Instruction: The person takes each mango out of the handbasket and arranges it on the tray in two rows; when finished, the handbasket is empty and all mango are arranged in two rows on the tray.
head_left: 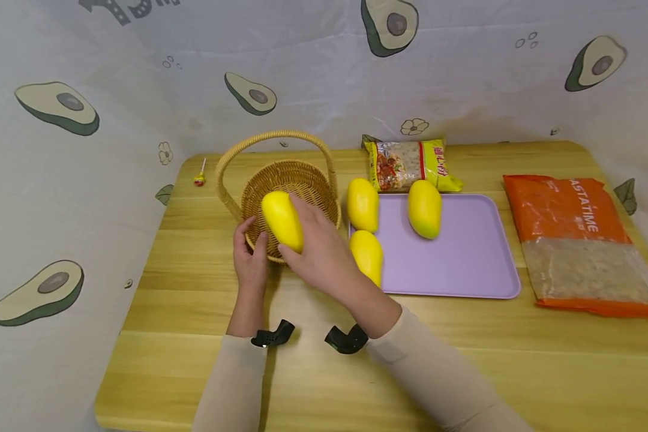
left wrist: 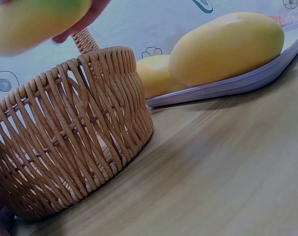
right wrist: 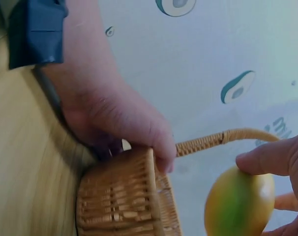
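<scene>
Right hand [head_left: 321, 249] has its fingers wrapped round a mango [head_left: 282, 221] over the basket [head_left: 302, 180]; left hand [head_left: 250, 255] grips the basket's near rim, I think, near the table's [head_left: 194, 312] left edge.

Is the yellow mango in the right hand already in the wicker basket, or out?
Out: the yellow mango is held above the wicker basket rim, gripped by the right hand.

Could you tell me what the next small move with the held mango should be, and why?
Probably lower it into the round woven wicker basket and let go. The right hand grips the yellow mango just above the basket's near rim, the left hand steadies that rim, and the arched handle stands behind, out of the way. The basket looks empty.
</scene>
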### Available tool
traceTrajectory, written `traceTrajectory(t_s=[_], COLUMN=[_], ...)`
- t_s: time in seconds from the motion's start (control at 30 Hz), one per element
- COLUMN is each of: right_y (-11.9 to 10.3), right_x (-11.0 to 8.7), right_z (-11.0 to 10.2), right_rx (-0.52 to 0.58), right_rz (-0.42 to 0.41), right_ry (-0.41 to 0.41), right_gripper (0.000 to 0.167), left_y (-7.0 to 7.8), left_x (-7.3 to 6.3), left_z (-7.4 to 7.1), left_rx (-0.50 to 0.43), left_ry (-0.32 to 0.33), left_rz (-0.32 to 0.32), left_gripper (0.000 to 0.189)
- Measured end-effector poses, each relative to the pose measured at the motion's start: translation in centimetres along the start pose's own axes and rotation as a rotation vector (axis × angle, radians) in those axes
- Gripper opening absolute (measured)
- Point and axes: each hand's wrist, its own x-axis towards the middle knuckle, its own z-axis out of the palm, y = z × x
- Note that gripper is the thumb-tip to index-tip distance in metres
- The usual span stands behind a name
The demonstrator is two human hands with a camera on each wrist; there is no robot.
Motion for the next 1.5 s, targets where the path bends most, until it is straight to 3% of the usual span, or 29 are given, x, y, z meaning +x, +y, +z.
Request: traceTrajectory(t_s=[0.2, 0.5, 0.9, 1.3, 1.5], right_y=[1.4, 4.5, 8.8, 13.3, 15.2], right_x=[-2.5, -5.3, -6.9, -8.6, -9.2], right_z=[-2.1, -5.7, -8.5, -9.6, -9.6], right_rx=[-0.106, -0.219, -0.165, -0.130, -0.156], right_rz=[-0.008, -0.041, 0.197, 0.322, 0.333], right_ry=[-0.084, -0.163, -0.163, -0.135, -0.130], right_gripper=[0.089, 0.097, 0.105, 0.117, 0.119], left_y=[0.2, -0.2, -0.5, -0.3, -0.2], left_x=[0.2, 0.0, 0.0, 0.0, 0.0], left_z=[0.2, 0.0, 0.0, 0.0, 0.1], left_rx=[-0.016, -0.043, -0.043, -0.055, -0.048], left_ry=[-0.011, -0.014, -0.017, -0.026, -0.025], left_rz=[-0.013, 0.018, 0.037, 0.045, 0.034], left_gripper=[0.045, 0.042, 0.042, 0.042, 0.042])
